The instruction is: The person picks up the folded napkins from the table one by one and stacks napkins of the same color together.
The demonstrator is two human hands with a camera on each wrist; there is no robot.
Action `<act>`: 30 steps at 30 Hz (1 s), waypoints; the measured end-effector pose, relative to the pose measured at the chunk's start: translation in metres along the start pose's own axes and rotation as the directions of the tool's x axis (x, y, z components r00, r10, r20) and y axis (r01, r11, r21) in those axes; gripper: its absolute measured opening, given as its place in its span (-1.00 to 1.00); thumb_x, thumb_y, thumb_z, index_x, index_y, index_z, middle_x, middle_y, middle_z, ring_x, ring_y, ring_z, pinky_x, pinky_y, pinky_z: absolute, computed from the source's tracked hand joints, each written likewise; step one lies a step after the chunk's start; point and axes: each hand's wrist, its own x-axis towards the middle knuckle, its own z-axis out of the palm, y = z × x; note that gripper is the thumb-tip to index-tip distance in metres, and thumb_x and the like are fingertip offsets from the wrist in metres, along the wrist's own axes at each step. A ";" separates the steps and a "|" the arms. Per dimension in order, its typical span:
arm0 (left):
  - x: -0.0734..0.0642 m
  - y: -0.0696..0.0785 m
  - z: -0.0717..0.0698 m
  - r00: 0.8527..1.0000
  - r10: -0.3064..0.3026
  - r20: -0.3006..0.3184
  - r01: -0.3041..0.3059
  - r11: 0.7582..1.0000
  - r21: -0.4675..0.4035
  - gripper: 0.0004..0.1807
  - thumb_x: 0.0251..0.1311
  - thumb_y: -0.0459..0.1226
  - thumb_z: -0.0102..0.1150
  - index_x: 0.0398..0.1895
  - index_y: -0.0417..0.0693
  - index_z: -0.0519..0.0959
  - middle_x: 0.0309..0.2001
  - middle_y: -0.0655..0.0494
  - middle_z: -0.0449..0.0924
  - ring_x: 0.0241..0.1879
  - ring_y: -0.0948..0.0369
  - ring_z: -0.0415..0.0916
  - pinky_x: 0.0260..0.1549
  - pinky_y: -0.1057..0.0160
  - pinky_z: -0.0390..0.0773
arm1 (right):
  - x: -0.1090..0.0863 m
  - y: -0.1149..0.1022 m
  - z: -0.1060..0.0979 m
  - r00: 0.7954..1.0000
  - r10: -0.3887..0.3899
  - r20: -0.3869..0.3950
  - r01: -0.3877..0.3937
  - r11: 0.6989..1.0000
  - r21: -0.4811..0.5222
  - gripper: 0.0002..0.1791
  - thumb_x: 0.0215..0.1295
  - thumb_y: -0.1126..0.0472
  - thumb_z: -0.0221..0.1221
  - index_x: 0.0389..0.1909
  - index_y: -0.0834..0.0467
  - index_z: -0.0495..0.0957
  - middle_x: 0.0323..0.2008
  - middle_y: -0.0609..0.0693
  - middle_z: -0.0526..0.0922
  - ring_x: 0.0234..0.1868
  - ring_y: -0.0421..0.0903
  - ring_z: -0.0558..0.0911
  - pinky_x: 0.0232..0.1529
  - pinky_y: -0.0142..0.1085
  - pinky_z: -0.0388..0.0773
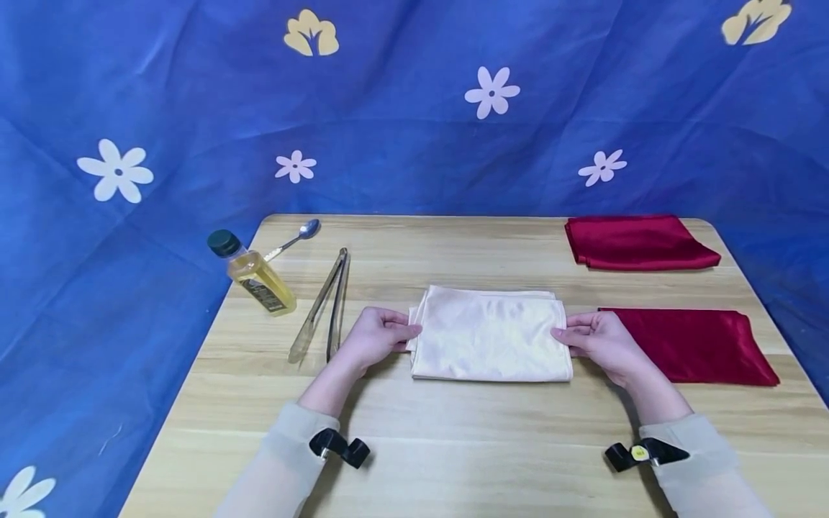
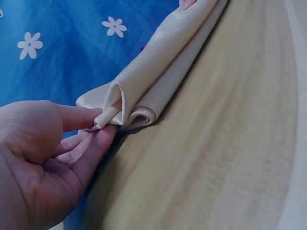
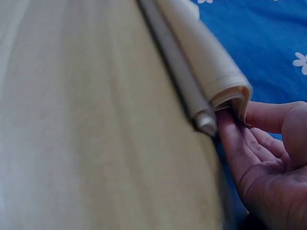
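Note:
A folded white satin cloth (image 1: 488, 338) lies near the middle of the table, its layers stacked into a rough rectangle. At its left edge my left hand (image 1: 378, 337) pinches the layers between thumb and fingers. In the left wrist view, the thumb and fingers of the left hand (image 2: 53, 148) meet on a corner of the cloth (image 2: 158, 62), where the folds gape a little. My right hand (image 1: 602, 345) holds the opposite edge. From the right wrist, the right hand (image 3: 268, 148) shows its thumb on top and fingers tucked beneath the cloth (image 3: 206, 52).
Two folded dark red cloths lie on the right, one at the back (image 1: 641, 243) and one beside my right hand (image 1: 706, 345). Metal tongs (image 1: 324, 306), a bottle of yellow liquid (image 1: 262, 280) and a spoon (image 1: 294, 237) are on the left of the wooden table (image 1: 453, 453).

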 end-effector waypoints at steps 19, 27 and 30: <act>-0.004 0.002 0.004 0.999 0.027 -0.018 -0.026 0.999 0.045 -0.79 0.22 -0.39 0.52 -0.18 -0.34 0.70 -0.39 -0.07 0.75 -0.49 0.15 0.70 -0.37 0.21 0.79 | 0.001 0.002 -0.004 1.000 -0.001 -0.004 0.001 0.999 0.035 -0.63 0.40 0.36 0.38 0.04 0.57 0.59 -0.26 0.03 0.81 -0.25 -0.22 0.75 -0.19 -0.30 0.79; 0.001 -0.001 0.005 1.000 -0.019 0.004 0.019 1.000 0.013 -0.76 0.23 -0.38 0.52 -0.14 -0.35 0.68 -0.31 -0.07 0.78 -0.39 0.17 0.73 -0.29 0.23 0.80 | 0.003 0.009 -0.006 0.999 0.030 -0.028 -0.029 0.998 0.056 -0.75 0.38 0.40 0.37 -0.03 0.47 0.62 -0.31 -0.03 0.80 -0.27 -0.24 0.74 -0.21 -0.34 0.78; 0.002 -0.002 0.005 1.000 -0.018 0.002 0.018 1.000 0.005 -0.77 0.24 -0.38 0.51 -0.15 -0.36 0.68 -0.31 -0.08 0.78 -0.40 0.18 0.72 -0.30 0.24 0.80 | 0.004 0.010 -0.006 0.999 0.026 -0.023 -0.025 0.998 0.062 -0.78 0.39 0.40 0.37 -0.05 0.44 0.63 -0.31 -0.04 0.80 -0.27 -0.25 0.74 -0.21 -0.34 0.78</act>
